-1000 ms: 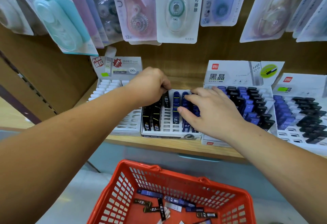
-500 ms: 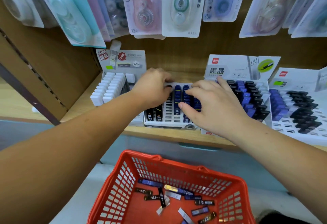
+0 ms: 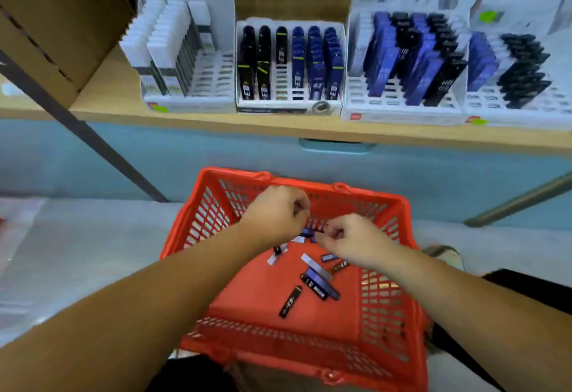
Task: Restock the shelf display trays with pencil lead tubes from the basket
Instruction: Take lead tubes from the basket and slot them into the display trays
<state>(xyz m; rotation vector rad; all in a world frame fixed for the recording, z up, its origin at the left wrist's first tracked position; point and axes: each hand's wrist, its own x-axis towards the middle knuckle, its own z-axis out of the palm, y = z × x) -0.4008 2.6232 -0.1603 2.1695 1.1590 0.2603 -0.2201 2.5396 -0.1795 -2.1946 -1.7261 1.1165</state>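
The scene was brightly and evenly lit, with no hard shadows; only soft shade sat under the shelf (image 3: 278,131) edge and inside the red basket (image 3: 383,323). Motion blur smeared the whole frame, so print on the display trays (image 3: 289,103) was unreadable and the lead tubes (image 3: 290,301) looked soft. Both the left hand (image 3: 278,213) and the right hand (image 3: 356,241) were blurred at the fingers. Wide-angle distortion bent the shelf line and stretched the forearms toward the lower corners. A pale glare washed the floor (image 3: 77,252) at left.
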